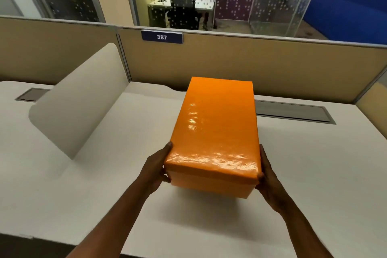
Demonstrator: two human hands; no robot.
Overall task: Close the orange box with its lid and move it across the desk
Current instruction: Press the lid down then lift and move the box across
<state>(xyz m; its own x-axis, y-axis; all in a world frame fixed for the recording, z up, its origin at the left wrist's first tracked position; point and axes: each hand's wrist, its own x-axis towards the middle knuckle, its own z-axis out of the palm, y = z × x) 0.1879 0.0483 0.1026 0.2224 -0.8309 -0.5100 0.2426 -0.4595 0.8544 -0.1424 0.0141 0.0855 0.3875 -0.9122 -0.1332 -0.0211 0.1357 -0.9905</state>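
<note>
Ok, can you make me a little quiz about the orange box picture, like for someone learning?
1. True or false: the lid is already on the orange box.
2. What number is on the blue sign on the partition behind the desk?
3. Where do the hands hold the box? A) both on top, B) one on each side at the near end, C) one hand only.

Key:
1. True. The lid covers the whole top.
2. 387.
3. B. The left hand presses the left side and the right hand presses the right side.
</note>
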